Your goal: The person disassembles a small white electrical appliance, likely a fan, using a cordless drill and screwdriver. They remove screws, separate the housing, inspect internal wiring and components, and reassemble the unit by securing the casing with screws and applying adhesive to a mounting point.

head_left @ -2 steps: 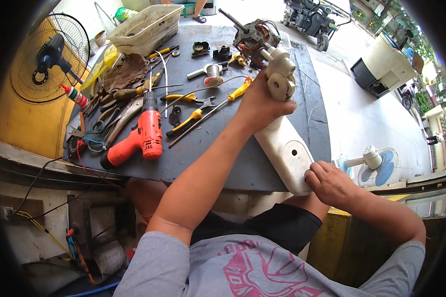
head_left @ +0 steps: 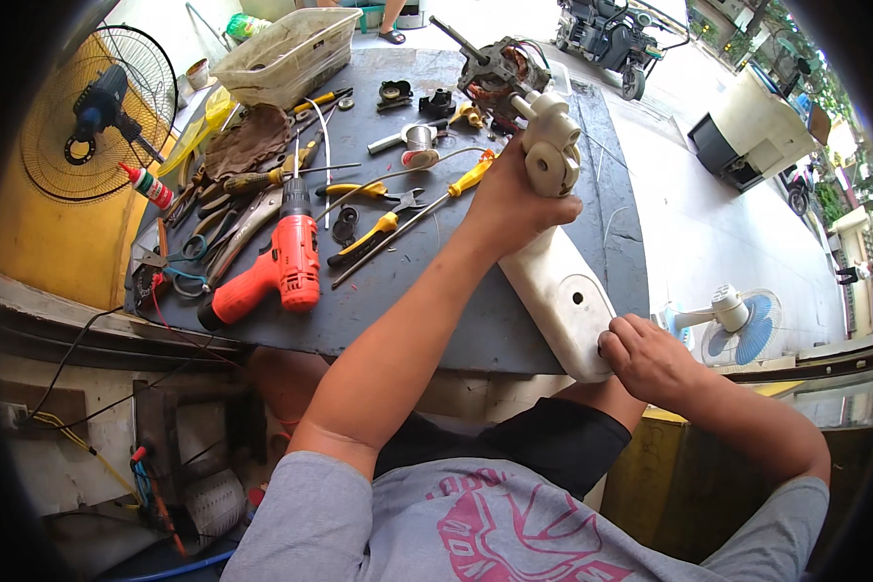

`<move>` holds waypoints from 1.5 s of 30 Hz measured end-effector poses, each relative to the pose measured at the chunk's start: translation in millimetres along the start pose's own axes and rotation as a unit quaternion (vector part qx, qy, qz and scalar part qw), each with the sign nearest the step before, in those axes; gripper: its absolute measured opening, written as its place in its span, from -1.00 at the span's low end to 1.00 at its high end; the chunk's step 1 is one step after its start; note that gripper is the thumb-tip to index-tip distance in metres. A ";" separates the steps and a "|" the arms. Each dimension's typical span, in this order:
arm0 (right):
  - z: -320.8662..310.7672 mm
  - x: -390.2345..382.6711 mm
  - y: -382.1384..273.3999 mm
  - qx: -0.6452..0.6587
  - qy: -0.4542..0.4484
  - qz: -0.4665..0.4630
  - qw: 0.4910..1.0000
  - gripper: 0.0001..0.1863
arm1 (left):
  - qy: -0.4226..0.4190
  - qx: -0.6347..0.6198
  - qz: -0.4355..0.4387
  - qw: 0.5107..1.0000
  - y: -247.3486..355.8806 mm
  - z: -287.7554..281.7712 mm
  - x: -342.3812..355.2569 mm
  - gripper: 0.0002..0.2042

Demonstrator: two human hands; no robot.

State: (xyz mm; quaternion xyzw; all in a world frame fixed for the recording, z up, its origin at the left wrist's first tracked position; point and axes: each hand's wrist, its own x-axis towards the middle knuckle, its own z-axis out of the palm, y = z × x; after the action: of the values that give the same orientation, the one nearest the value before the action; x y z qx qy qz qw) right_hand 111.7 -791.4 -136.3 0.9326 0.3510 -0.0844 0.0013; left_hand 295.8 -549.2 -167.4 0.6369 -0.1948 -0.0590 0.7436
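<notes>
A white plastic fan stand point(head_left: 556, 291) slants over the near right part of the table. An exposed fan motor point(head_left: 502, 76) with copper windings and a long shaft sits at its far end. My left hand point(head_left: 519, 199) is wrapped round the stand's neck, just below the white pivot joint. At the near end, my right hand point(head_left: 642, 357) has its fingers curled tight against the stand's edge; whatever lies between them is hidden. Left of my left hand lie a screwdriver point(head_left: 470, 177) with a yellow handle and yellow-handled cutters point(head_left: 407, 199).
The dark table point(head_left: 436, 320) also carries an orange cordless drill point(head_left: 296, 262), a solder spool point(head_left: 418, 145), black plastic parts point(head_left: 395, 90), scissors point(head_left: 192, 250) and a translucent bin point(head_left: 291, 53). A black fan point(head_left: 102, 116) stands left; a white-and-blue fan point(head_left: 747, 315) lies right.
</notes>
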 end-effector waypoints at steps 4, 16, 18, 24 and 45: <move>11.8 -7.7 -1.7 0.095 0.065 0.086 0.990 -0.79 | -0.015 -0.005 -0.006 1.000 3.3 -0.7 4.7 -0.15; 30.9 123.6 6.8 0.519 0.244 0.226 0.788 0.16 | -0.102 0.011 -0.009 0.995 -4.5 -23.7 31.5 -0.22; 20.1 153.5 16.0 0.473 0.236 0.214 0.821 0.07 | -0.117 0.029 -0.017 0.993 -0.2 -27.6 34.3 -0.19; 8.8 193.7 20.5 0.524 0.261 0.221 0.780 -0.37 | -0.067 0.463 0.101 0.878 37.6 -56.1 9.8 -0.01; 25.5 206.3 6.5 0.401 0.440 0.288 0.750 -0.22 | 0.434 0.334 0.097 0.831 72.4 -627.8 -73.2 -0.47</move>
State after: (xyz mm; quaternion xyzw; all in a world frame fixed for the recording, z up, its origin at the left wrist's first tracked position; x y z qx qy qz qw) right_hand 264.4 -662.8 -194.5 0.8382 -0.0382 0.2067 -0.5033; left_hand 446.0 68.7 -183.7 0.7846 0.0793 0.3647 0.4951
